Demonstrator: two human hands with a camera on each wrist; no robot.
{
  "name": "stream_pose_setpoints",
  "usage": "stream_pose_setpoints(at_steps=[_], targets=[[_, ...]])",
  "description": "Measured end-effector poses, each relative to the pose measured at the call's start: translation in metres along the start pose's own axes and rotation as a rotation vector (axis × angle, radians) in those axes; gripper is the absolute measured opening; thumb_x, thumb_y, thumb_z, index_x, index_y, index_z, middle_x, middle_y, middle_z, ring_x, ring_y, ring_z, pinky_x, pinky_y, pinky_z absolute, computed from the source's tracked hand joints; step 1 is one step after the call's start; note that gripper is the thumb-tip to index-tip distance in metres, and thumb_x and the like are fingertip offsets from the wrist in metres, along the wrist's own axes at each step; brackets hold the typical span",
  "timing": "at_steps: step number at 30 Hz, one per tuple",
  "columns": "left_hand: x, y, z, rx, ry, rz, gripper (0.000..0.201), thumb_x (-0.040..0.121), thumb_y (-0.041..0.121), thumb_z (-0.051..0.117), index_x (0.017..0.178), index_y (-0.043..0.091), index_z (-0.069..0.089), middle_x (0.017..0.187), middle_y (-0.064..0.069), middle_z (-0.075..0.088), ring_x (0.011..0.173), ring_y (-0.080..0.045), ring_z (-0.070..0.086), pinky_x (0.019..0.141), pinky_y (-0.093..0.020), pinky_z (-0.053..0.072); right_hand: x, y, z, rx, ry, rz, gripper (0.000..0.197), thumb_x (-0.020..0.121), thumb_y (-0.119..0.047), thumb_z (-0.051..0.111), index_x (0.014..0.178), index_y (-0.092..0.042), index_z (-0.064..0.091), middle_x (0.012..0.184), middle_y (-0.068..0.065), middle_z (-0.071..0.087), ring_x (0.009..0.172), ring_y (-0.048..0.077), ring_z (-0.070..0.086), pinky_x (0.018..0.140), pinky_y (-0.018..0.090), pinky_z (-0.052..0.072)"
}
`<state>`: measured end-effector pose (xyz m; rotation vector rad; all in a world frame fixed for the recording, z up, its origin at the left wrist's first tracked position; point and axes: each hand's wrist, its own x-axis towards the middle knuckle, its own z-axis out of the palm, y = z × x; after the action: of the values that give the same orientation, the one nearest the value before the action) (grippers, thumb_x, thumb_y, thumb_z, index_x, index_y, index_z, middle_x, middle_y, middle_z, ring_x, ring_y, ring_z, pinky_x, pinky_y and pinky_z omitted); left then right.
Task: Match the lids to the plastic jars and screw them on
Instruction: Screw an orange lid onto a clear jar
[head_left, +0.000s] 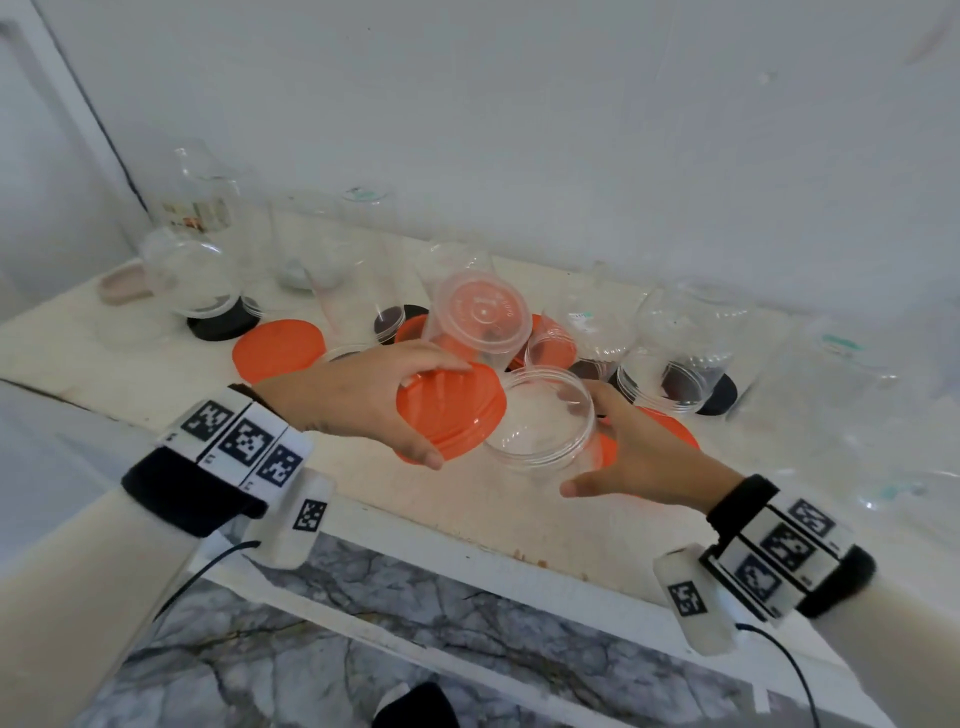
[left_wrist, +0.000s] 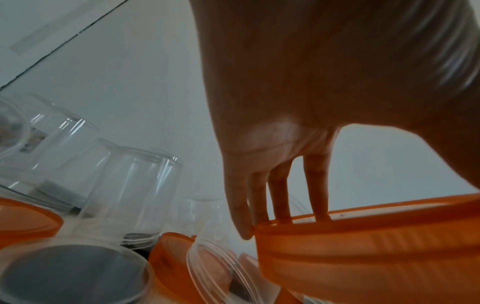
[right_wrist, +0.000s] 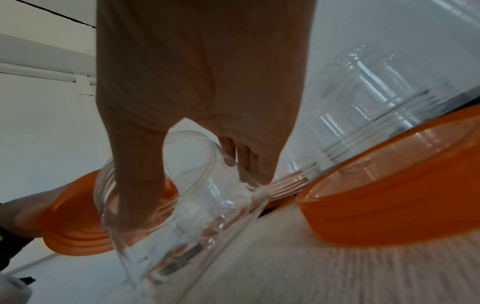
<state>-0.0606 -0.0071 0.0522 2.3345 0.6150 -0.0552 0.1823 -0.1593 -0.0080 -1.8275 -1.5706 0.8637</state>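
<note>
Left hand grips orange lid by its rim, open side angled at the jar | right hand clasps clear jar, mouth just beside the lid, likely lined up for threading.

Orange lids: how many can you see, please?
4 orange lids: one in the left hand, one flat leftward, one behind the tilted jar, one by the right hand; others possibly hidden.
</note>
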Motion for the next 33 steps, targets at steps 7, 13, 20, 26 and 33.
stream_pose_setpoints(at_steps=[7, 13, 20, 26, 33], targets=[[0.004, 0.001, 0.005, -0.012, 0.056, 0.034, 0.086, 0.064, 0.029, 0.082, 0.132, 0.041, 0.030, 0.117, 0.040, 0.027, 0.097, 0.034, 0.030, 0.076, 0.008, 0.031, -0.005, 0.004, -0.001, 0.019, -0.027, 0.017, 0.094, 0.060, -0.023, 0.087, 0.130, -0.029, 0.024, 0.135, -0.010, 0.040, 0.127, 0.004, 0.038, 0.103, 0.018, 0.031], [0.017, 0.005, 0.011, 0.004, 0.082, 0.085, 0.098, 0.057, 0.055, 0.081, 0.139, 0.039, 0.031, 0.143, 0.021, 0.030, 0.127, 0.005, 0.030, 0.096, -0.013, 0.031, -0.009, 0.006, 0.003, 0.093, -0.034, 0.026, 0.094, 0.058, -0.018, 0.088, 0.129, -0.033, 0.027, 0.124, -0.007, 0.041, 0.117, 0.005, 0.044, 0.090, 0.016, 0.046], [0.040, 0.017, 0.022, 0.166, 0.024, 0.151, 0.104, 0.050, 0.076, 0.063, 0.142, 0.038, 0.029, 0.141, 0.023, 0.025, 0.132, -0.001, 0.022, 0.108, -0.030, 0.025, -0.003, 0.007, 0.007, 0.219, -0.052, 0.040, 0.092, 0.057, -0.015, 0.088, 0.128, -0.026, 0.031, 0.126, -0.009, 0.044, 0.120, 0.004, 0.046, 0.095, 0.015, 0.044], [0.051, 0.025, 0.030, 0.172, -0.038, 0.162, 0.099, 0.056, 0.069, 0.069, 0.141, 0.037, 0.031, 0.144, 0.019, 0.024, 0.132, -0.001, 0.021, 0.110, -0.031, 0.026, -0.002, 0.005, 0.009, 0.215, -0.039, 0.026, 0.093, 0.057, -0.018, 0.088, 0.128, -0.030, 0.030, 0.131, -0.008, 0.041, 0.121, 0.006, 0.046, 0.098, 0.022, 0.045], [0.056, 0.026, 0.037, 0.176, -0.069, 0.205, 0.090, 0.064, 0.057, 0.075, 0.141, 0.034, 0.034, 0.142, 0.016, 0.022, 0.126, 0.004, 0.016, 0.107, -0.027, 0.020, -0.002, 0.000, 0.011, 0.237, -0.021, 0.018, 0.092, 0.056, -0.017, 0.089, 0.125, -0.033, 0.030, 0.130, -0.007, 0.041, 0.119, 0.009, 0.048, 0.098, 0.030, 0.048]])
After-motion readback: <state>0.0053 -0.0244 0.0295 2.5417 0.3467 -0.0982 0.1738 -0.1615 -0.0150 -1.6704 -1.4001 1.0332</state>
